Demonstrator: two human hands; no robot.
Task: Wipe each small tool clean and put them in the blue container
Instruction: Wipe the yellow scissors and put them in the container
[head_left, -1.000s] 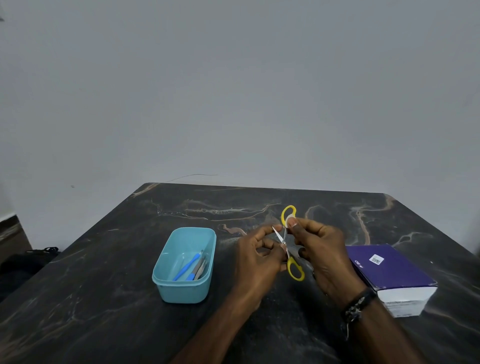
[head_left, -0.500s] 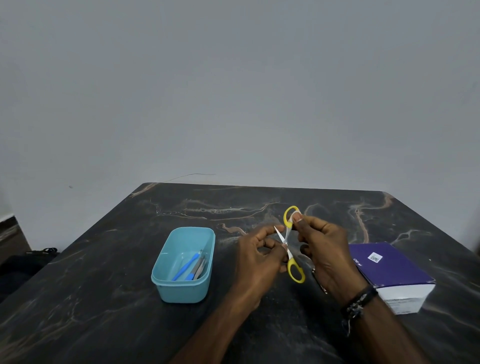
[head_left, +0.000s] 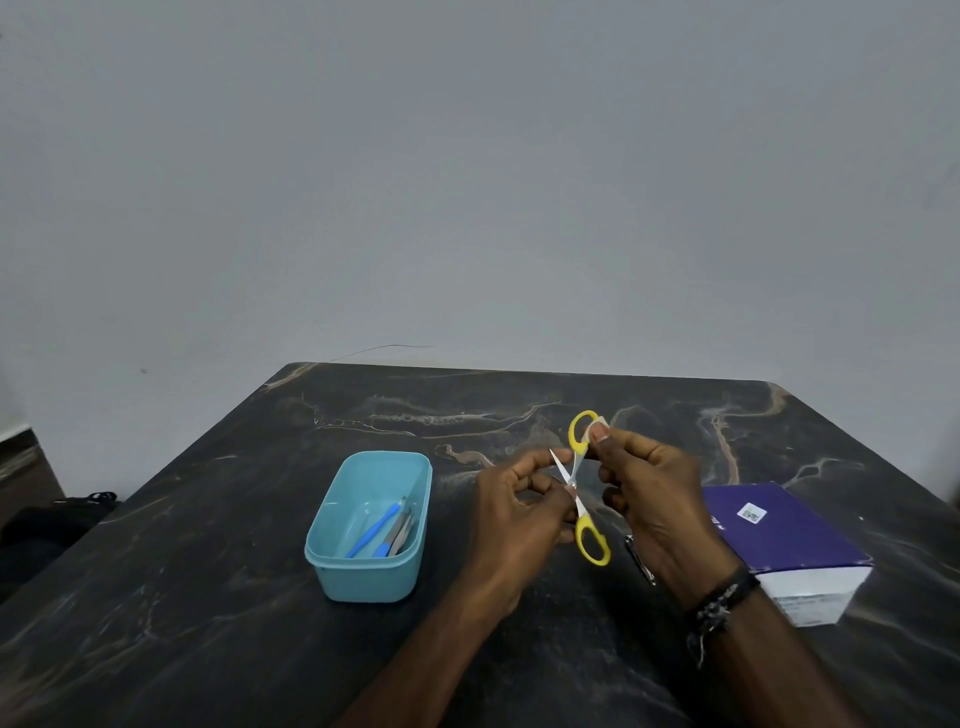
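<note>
Yellow-handled scissors (head_left: 581, 483) held open, above table (head_left: 208, 597), right of container (head_left: 370, 525). Our left hand (head_left: 519, 512) pinches near pivot; our right hand (head_left: 649, 493) pinches tissue (head_left: 595, 423) on far handle loop. Since a second ago, wiping point slid from blades up to that loop; we judge scissors nearly clean, drop-in next. Count: one scissors, one container, about three tools (head_left: 389, 530) inside, one metal tool (head_left: 640, 561) on table right of container, one purple box (head_left: 779, 540) further right.
</note>
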